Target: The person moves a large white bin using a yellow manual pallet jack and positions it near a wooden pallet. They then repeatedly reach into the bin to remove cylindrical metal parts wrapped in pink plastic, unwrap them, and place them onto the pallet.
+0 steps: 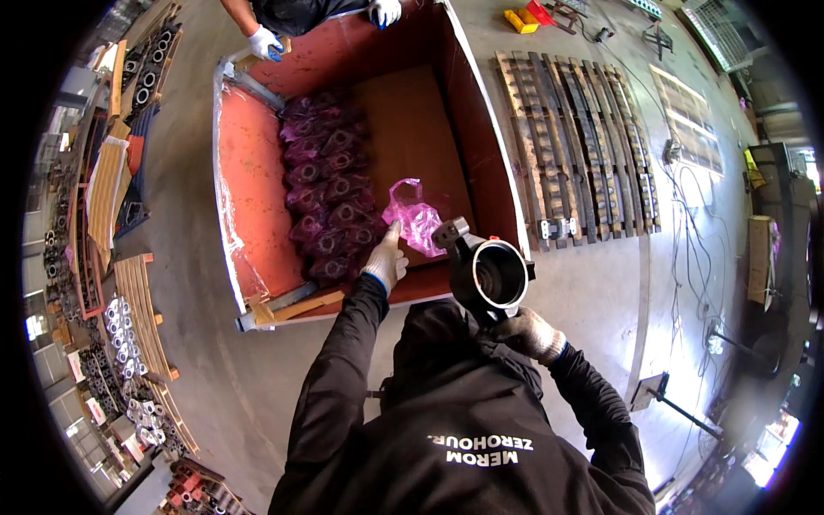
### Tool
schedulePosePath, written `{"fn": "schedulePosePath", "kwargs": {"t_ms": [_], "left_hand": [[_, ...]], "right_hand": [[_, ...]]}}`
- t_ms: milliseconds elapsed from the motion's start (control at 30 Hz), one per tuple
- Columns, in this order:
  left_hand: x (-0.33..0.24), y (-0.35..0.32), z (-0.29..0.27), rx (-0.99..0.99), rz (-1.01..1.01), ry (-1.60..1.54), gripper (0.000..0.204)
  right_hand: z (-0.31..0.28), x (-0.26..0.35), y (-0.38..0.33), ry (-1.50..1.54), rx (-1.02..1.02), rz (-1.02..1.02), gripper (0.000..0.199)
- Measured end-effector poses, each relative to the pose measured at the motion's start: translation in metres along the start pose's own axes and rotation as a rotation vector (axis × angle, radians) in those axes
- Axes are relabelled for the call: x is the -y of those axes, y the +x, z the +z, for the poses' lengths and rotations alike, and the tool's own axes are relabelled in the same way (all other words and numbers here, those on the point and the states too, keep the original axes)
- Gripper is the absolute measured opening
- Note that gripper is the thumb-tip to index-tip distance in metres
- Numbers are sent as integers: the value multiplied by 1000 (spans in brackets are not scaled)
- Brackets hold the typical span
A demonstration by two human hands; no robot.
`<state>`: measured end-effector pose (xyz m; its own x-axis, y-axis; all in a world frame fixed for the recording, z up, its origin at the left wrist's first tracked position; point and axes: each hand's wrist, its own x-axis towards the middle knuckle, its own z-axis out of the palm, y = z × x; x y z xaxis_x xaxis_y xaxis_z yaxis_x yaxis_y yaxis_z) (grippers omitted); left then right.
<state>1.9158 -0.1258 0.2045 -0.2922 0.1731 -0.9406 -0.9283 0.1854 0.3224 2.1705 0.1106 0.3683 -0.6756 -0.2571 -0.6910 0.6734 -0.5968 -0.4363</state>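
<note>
My left hand [388,262], in a pale work glove, is closed on the near edge of a crumpled pink plastic bag [415,225] over the open red crate. In my gloved right hand [532,335] is the near side of a dark metal casting [482,273] with a wide round bore and a smaller boss at its far end. The casting is held up over the crate's near edge, beside the bag. Several pink-wrapped metal castings [330,189] lie in rows on the left of the crate. Brown cardboard [410,120] covers the floor on the right.
The crate's metal rim [491,116] surrounds the parts. Across it stands another person, one white-and-blue gloved hand [265,43] at the far left corner. Slatted wooden pallets [584,142] lie on the right, with cables [687,232] beyond. Metal parts [126,336] sit on the left.
</note>
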Motion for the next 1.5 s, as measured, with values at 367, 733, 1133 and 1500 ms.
{"fn": "schedulePosePath", "kwargs": {"t_ms": [367, 733, 1133, 1500], "left_hand": [[-30, -104, 91, 651, 276, -144, 47], [-13, -164, 128, 621, 428, -266, 28], [45, -179, 220, 639, 551, -430, 38], [127, -189, 337, 530, 590, -425, 48]], "right_hand": [[8, 8, -8, 717, 258, 168, 68], [-24, -26, -21, 374, 107, -80, 64], [-96, -36, -68, -119, -142, -223, 62], [-220, -48, -143, -263, -129, -405, 88]]}}
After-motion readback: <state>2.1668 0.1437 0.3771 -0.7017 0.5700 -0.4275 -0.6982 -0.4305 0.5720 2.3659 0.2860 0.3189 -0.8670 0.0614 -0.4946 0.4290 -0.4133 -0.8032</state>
